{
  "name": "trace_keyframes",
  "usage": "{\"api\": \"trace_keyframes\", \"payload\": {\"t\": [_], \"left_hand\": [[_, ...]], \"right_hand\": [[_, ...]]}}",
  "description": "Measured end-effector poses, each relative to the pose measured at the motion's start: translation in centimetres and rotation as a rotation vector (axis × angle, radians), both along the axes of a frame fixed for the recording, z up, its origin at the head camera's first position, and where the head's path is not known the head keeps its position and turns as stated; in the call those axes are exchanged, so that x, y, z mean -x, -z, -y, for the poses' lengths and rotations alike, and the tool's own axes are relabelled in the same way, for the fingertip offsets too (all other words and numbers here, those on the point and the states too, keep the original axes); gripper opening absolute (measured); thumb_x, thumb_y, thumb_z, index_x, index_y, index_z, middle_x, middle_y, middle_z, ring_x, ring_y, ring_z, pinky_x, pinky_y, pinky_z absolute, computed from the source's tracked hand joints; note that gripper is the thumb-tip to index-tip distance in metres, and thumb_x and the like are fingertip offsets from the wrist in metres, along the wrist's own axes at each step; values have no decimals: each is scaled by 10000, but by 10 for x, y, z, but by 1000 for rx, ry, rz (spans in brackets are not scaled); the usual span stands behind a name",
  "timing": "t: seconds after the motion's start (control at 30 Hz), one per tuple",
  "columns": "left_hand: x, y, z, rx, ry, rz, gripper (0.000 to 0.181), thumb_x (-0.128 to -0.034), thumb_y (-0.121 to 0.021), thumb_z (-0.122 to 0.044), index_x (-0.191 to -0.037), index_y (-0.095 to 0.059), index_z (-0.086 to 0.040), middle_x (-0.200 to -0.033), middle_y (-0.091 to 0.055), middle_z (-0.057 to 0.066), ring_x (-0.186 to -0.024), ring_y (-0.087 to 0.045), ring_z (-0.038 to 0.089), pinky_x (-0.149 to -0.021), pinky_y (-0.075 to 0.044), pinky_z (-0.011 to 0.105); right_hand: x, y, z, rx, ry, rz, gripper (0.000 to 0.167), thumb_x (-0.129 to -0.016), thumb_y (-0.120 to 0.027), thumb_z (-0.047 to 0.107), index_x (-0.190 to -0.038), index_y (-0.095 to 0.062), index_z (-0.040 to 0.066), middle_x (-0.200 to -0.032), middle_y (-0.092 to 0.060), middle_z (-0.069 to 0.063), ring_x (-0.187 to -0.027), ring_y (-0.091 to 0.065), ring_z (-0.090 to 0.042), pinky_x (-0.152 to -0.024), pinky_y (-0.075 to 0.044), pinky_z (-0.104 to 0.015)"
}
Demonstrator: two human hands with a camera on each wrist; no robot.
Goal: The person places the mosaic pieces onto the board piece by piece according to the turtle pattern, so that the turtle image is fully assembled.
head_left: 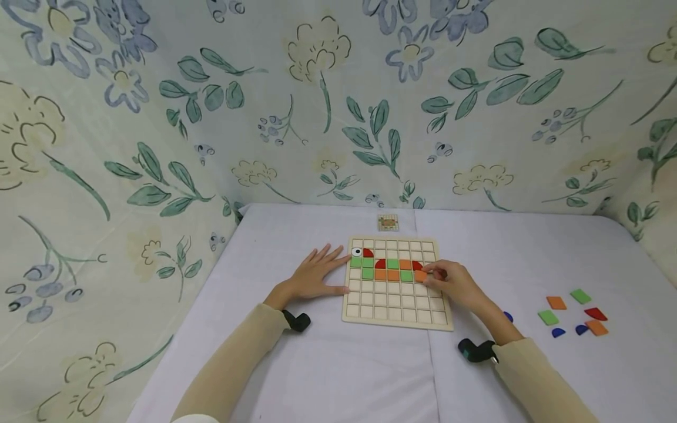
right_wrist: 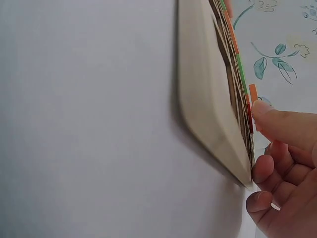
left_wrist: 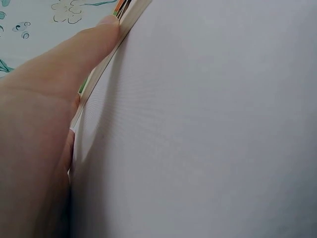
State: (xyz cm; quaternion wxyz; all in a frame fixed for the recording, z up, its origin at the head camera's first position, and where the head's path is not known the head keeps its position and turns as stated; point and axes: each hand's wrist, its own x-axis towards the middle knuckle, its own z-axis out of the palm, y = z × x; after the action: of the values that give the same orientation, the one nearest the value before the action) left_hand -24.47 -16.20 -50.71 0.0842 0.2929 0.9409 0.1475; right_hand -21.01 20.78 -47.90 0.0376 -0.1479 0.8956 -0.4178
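A person wears a plain beige left sleeve point(head_left: 235, 358) and matching right sleeve point(head_left: 542, 379), with white fabric point(head_left: 194, 419) bordering the left one's upper end. A black, round-ended left wrist camera point(head_left: 298, 321) mirrors the black right wrist camera point(head_left: 476, 351).

No text, label, brand, number or sign can be read on anything in the three views.

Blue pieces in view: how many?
3: one blue piece beside the right forearm, one near a green tile, one by an orange tile. The forearm may hide more.
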Motion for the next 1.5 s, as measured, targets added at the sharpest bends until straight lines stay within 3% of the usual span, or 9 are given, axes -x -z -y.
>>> {"api": "trace_keyframes", "payload": {"t": [0.47,1.07,1.5], "left_hand": [[0,3,-1,24,-9,19,923,-835,-444,-839,-1594,-160,-396,-1669,-24,-72,-1523,68,231,-1197,71,450],[0,3,-3,29,-14,12,909,-849,-461,-814,-1595,-156,-394,-1668,-20,-74,-1523,70,232,-1199,73,451],[-2,-2,-1,15,-14,-2,906,-861,-492,-784,-1599,-204,-344,-1670,-58,-35,-1524,43,260,-1202,45,494]], "right_hand": [[0,2,1,1,-19,-1,242,-897,-722,4,-1115,-684,-93,-761,-480,-28,-717,-437,-182,-555,-337,-239],[1,1,-3,-4,26,21,291,-869,-764,33,-1137,-706,-63,-749,-503,-21,-703,-452,-173,-541,-344,-231],[-13,-11,-21,-10,116,-63,323,-861,-792,113,-1129,-712,-49,-750,-507,-30,-728,-467,-178,-556,-356,-238]]}}
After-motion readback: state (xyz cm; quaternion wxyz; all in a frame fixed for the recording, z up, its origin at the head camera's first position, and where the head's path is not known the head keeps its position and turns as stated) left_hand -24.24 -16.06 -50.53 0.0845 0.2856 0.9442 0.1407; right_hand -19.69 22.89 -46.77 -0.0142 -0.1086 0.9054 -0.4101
